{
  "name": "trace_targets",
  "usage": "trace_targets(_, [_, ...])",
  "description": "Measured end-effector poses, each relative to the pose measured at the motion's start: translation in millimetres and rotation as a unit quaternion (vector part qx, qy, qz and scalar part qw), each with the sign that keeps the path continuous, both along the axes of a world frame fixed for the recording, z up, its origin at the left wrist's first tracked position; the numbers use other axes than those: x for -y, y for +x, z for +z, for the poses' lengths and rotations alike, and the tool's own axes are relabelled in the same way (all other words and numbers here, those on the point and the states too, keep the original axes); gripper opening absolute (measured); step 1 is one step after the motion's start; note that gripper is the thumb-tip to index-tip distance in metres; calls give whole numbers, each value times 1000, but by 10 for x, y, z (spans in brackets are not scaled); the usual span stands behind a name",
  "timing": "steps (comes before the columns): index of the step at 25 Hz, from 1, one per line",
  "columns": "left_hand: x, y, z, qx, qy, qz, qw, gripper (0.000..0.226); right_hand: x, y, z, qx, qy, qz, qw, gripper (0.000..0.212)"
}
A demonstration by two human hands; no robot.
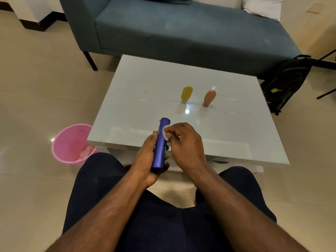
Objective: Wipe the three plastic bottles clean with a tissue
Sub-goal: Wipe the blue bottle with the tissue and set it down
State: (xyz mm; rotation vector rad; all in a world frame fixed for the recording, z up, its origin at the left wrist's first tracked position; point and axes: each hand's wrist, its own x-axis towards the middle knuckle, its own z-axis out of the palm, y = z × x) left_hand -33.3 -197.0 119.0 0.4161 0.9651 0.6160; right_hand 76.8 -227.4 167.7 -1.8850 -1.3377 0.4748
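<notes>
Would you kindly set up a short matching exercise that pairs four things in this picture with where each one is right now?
Things:
1. blue bottle
2. yellow bottle
3. tissue
4. pink bin

Places:
A. on the floor beside the table
B. standing on the table, next to the orange bottle
C. gripped in the left hand
D. pinched in the right hand, pressed to a bottle

Pairs: 1-C, 2-B, 3-D, 4-A
</notes>
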Motion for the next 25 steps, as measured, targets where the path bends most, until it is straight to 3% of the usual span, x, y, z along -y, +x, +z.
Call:
trace_targets(4, [-9,-40,10,23,-19,-10,1000,53,-8,-56,12,-40,-7,-19,999,14])
trace_targets(9, [-55,-36,-59,70,-60,6,996,52,367,-273,-103,-13,38,42,998,15])
trace_targets(16, [2,-44,58,83,-37,-41,995,43,-40,-6,-58,19,1,-2,1000,15])
trace_targets(22, [-36,-37,28,126,-68,-17,990,53,368,-274,-138,131,40,126,983,17])
trace_targets(25, [-25,-18,12,86,-51,-40,994,50,65,-42,-146,126,30,60,990,11])
